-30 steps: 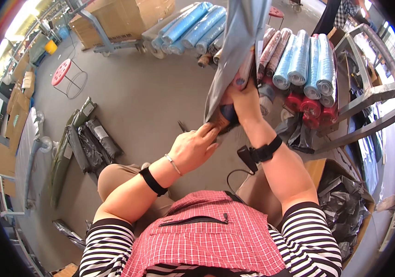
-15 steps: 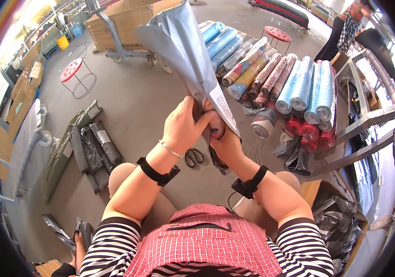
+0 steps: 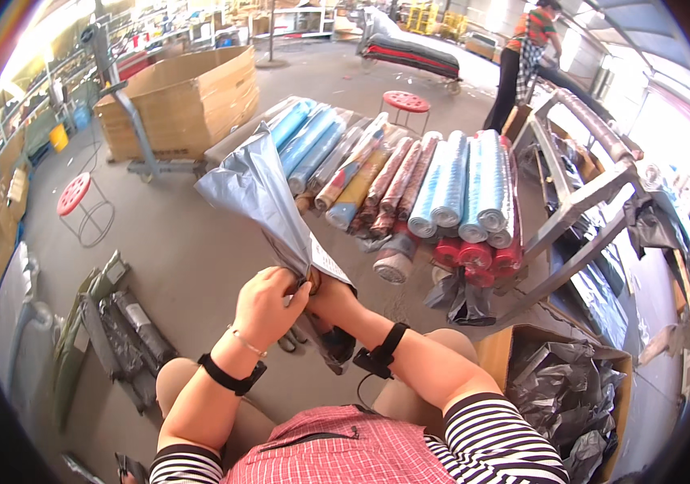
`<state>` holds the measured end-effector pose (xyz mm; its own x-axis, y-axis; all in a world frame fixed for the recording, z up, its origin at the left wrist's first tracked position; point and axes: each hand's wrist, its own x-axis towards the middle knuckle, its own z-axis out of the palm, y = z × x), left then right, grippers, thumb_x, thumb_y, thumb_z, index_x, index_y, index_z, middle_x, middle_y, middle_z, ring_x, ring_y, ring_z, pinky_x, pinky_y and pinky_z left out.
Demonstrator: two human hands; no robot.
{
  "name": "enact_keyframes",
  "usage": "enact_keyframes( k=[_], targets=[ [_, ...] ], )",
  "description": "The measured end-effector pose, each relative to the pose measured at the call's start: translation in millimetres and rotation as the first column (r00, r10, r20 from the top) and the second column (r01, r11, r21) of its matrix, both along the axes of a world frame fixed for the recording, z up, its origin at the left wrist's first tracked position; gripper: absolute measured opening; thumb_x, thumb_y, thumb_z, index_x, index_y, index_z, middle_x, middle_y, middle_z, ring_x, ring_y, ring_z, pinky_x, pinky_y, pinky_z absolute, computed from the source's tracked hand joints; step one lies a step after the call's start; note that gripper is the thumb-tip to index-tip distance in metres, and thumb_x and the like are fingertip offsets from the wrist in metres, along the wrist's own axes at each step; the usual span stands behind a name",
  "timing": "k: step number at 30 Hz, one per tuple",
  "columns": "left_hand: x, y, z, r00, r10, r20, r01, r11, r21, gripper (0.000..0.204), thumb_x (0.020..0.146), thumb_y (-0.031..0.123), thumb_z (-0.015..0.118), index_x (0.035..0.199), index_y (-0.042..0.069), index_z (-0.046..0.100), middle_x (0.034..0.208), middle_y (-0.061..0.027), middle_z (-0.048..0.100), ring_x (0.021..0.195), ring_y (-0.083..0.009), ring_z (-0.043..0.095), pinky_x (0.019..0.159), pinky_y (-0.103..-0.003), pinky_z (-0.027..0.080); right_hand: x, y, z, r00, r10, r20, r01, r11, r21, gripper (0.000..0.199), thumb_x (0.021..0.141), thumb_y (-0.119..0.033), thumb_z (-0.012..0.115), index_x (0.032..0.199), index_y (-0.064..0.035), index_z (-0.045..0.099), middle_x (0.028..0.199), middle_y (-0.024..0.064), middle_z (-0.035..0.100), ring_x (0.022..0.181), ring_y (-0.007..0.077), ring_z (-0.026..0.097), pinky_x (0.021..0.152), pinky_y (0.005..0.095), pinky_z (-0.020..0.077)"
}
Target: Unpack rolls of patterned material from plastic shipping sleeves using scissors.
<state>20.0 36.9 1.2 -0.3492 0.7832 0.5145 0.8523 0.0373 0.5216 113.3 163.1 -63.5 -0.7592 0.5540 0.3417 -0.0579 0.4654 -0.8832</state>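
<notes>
A long grey plastic bag (image 3: 268, 189) with a white label slants up and away from my hands, its far end spread wide and creased. My left hand (image 3: 268, 305) is closed, pinching the bag's near edge between thumb and fingers. Close beside it my right hand (image 3: 333, 300) grips the bag's edge under the label, its fingertips hidden by the plastic. A dark, shiny wrapped end (image 3: 335, 347) hangs below my right hand. What lies inside the bag is mostly hidden. Black scissor handles (image 3: 291, 342) show partly on the floor behind my hands.
Plastic-wrapped rolls (image 3: 450, 181) lie stacked ahead, beside a metal frame (image 3: 579, 210). Several dark packed bundles (image 3: 123, 339) rest on the left floor. A carton (image 3: 494, 363) of dark plastic stands at right. Red stools (image 3: 75, 194), a large cardboard box (image 3: 183, 105) and a person (image 3: 529, 60) are farther off.
My view has tilted up and turned right. The bag's far end has sagged lower, and the patterned roll end seen between my hands is now covered. Both hands stay at the bag.
</notes>
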Motion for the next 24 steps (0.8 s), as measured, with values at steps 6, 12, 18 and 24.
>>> enact_keyframes(
  k=[6, 12, 18, 24],
  targets=[
    [2, 5, -9, 0.99, 0.104, -0.092, -0.111, 0.991, -0.07, 0.031, 0.082, 0.032, 0.072, 0.08, 0.002, 0.062, 0.078, -0.0115, 0.064, 0.079, -0.033, 0.063, 0.07, -0.042, 0.051, -1, 2, 8, 0.989, 0.128, -0.074, -0.142, 0.962, -0.233, 0.041, 0.079, -0.01, 0.07, 0.118, -0.004, 0.059, 0.108, 0.013, 0.064, 0.1, 0.0239, 0.061, 0.091, 0.0342, 0.0471],
    [9, 3, -17, 0.994, 0.103, -0.036, -0.105, 0.992, -0.066, 0.023, 0.085, 0.024, 0.067, 0.084, 0.001, 0.065, 0.08, -0.0131, 0.066, 0.082, -0.0345, 0.064, 0.073, -0.043, 0.052, -13, 6, -5, 0.974, 0.098, -0.204, -0.114, 0.991, -0.065, 0.05, 0.079, -0.008, 0.07, 0.127, -0.0013, 0.056, 0.122, 0.0137, 0.061, 0.108, 0.0185, 0.059, 0.095, 0.0331, 0.0462],
    [1, 11, -26, 0.992, 0.084, -0.094, -0.1, 0.978, -0.185, 0.024, 0.086, 0.022, 0.064, 0.077, 0.0, 0.066, 0.075, -0.0159, 0.063, 0.077, -0.0373, 0.062, 0.069, -0.046, 0.05, 3, 4, 5, 0.989, 0.11, 0.094, -0.089, 0.976, -0.201, 0.046, 0.078, -0.009, 0.069, 0.122, -0.0007, 0.059, 0.11, 0.0116, 0.065, 0.1, 0.0193, 0.061, 0.088, 0.0325, 0.0495],
    [3, 6, -18, 0.97, -0.14, -0.197, 0.084, 0.959, -0.269, 0.024, 0.086, 0.019, 0.064, 0.07, 0.001, 0.062, 0.069, -0.0163, 0.06, 0.071, -0.0378, 0.06, 0.065, -0.047, 0.048, 22, 42, 34, 0.828, 0.149, 0.54, 0.053, 0.939, -0.341, 0.05, 0.073, -0.022, 0.075, 0.118, -0.0039, 0.063, 0.106, 0.0101, 0.068, 0.093, 0.0212, 0.064, 0.083, 0.0325, 0.0521]
  ],
)
